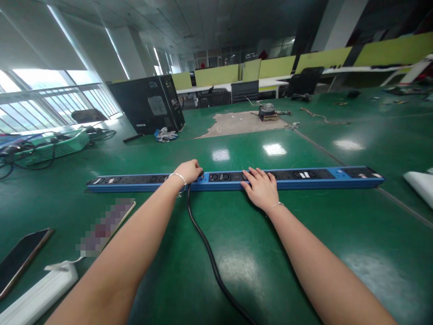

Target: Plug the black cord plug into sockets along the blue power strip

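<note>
Pinching a black plug (201, 174) at a long blue power strip (226, 185)
The left hand (190, 171) closes its fingers on it, though whether it is seated is hard to tell; the right hand (263, 192) rests fingers-spread on the strip, which lies across the green counter (169, 257). A black cord (207, 243) runs nearer.

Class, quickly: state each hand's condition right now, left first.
Left hand: closed on the end of the black cable.
Right hand: open, resting on the blue socket strip.
</note>
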Demonstrator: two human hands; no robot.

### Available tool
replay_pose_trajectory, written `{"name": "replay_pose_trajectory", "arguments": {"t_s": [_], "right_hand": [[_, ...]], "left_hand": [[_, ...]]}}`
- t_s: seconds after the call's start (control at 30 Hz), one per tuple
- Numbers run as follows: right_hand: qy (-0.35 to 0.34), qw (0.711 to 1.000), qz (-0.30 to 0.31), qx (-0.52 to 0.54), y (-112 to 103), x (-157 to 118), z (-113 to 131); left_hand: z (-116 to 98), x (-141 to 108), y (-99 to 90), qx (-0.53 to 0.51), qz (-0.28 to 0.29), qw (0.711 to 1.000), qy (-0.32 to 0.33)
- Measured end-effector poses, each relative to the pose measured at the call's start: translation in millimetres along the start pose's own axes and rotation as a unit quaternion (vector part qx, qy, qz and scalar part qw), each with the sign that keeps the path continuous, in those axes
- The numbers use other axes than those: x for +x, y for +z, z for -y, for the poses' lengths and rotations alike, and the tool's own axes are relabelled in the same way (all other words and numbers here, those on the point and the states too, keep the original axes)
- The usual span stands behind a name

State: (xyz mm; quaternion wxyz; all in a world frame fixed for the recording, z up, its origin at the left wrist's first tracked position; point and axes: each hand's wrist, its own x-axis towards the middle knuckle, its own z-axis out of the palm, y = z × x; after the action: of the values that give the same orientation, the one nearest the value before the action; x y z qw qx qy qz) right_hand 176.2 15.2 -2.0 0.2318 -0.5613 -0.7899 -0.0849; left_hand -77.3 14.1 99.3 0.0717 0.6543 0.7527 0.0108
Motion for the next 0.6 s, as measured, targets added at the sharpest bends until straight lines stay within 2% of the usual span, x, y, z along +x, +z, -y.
{"name": "replay_pose_trajectory", "arguments": {"t_s": [0.3, 0.6], "right_hand": [[-0.001, 1.000, -0.004, 0.004, 0, 0, 1], [0.002, 1.000, 0.002, -0.006, 0, 0, 1]], "left_hand": [[-9, 6, 6.6, 0.034, -0.007, 0.999, 0.016], [-33, -8, 20.3, 0.059, -0.029, 0.998, -0.014]]}}
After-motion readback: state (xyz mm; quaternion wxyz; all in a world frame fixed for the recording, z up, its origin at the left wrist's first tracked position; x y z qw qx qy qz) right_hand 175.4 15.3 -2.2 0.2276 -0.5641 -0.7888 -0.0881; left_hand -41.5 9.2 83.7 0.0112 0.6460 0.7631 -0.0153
